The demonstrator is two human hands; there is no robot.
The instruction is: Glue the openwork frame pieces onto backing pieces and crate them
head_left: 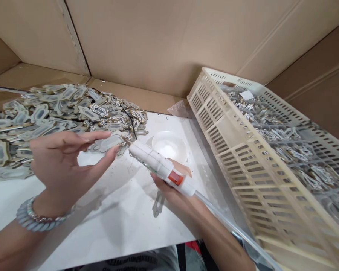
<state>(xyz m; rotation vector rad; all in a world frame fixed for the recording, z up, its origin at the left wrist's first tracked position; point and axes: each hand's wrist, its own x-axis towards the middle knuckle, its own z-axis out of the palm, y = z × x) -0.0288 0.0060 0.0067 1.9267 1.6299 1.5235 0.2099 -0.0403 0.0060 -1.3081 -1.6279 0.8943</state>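
Note:
My left hand (73, 162) pinches a pale, flat, frame-shaped piece (109, 143) between thumb and forefinger, by its ends. In my right hand (175, 188) is a white glue gun (152, 160) with an orange-red patch; a long clear stick comes out of its rear. The gun's metal tip points at the right end of the held piece, near my left thumb. A small grey frame-shaped piece (158, 204) lies on the white table (124, 226) below the gun. Beyond it stands a round white dish (169, 146), partly behind the gun.
A large pile of similar flat pieces (45, 113) covers the back left, with a black cord over it. A cream slatted crate (228, 146) at the right holds bagged pieces (293, 150). Cardboard walls (147, 45) enclose the back. A clear plastic scrap (179, 109) lies beside the crate.

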